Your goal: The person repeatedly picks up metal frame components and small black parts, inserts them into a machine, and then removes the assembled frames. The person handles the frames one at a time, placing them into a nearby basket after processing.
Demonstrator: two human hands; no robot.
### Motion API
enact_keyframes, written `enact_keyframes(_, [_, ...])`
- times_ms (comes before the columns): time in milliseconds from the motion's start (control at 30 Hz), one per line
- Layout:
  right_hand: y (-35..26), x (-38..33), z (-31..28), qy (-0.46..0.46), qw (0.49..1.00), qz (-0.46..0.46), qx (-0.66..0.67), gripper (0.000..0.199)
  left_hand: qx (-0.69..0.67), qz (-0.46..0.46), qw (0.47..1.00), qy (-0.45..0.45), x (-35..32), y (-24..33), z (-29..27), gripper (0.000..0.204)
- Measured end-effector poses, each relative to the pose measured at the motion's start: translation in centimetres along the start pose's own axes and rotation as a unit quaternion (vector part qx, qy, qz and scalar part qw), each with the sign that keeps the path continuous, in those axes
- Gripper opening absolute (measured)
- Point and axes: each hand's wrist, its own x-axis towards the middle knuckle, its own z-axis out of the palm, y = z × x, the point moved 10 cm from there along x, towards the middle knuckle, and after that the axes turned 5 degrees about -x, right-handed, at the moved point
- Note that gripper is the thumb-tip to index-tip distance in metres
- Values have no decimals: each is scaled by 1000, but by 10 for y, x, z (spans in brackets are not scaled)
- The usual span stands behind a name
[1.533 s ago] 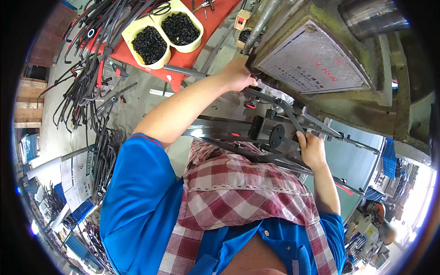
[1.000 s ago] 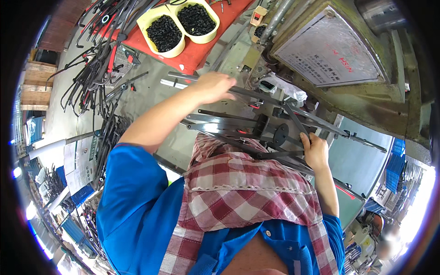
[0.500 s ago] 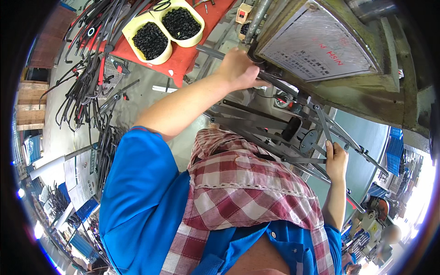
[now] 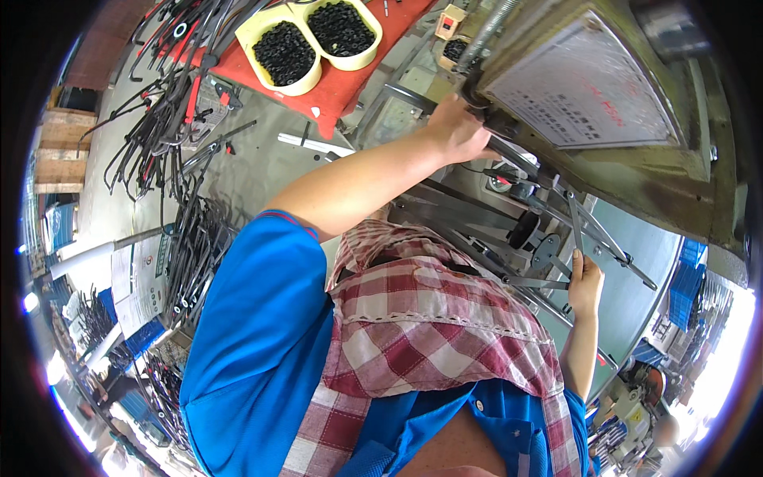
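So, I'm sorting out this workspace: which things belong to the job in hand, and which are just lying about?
In use, apparently: metal frame, held by left hand and right hand; machine, close by the left hand.

Lying about, apparently: yellow tubs of black pieces; dark bent rods; white bars.

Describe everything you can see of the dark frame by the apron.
The frame is dark grey and looks metal: long bars, slimmer links, a round plate and a black piece. In view, it slants down to the right between the apron and the machine. The left grip is closed round its far bar; the right grip holds a link. The left arm hides part.
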Motion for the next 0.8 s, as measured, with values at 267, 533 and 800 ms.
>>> enact_keyframes(267, [-2, 14, 12, -30, 999, -4, -24, 54, 59, -92, 970, -216, -16, -29, 49, 61])
enact_keyframes(533, [20, 30, 40, -26, 997, -44, -53, 48, 99, -32, 994, 39, -83, -92, -44, 59])
enact_keyframes(800, [-20, 43, -9, 103, 970, -187, -119, 33, 100, -517, 843, -106, -171, -357, -76, 35])
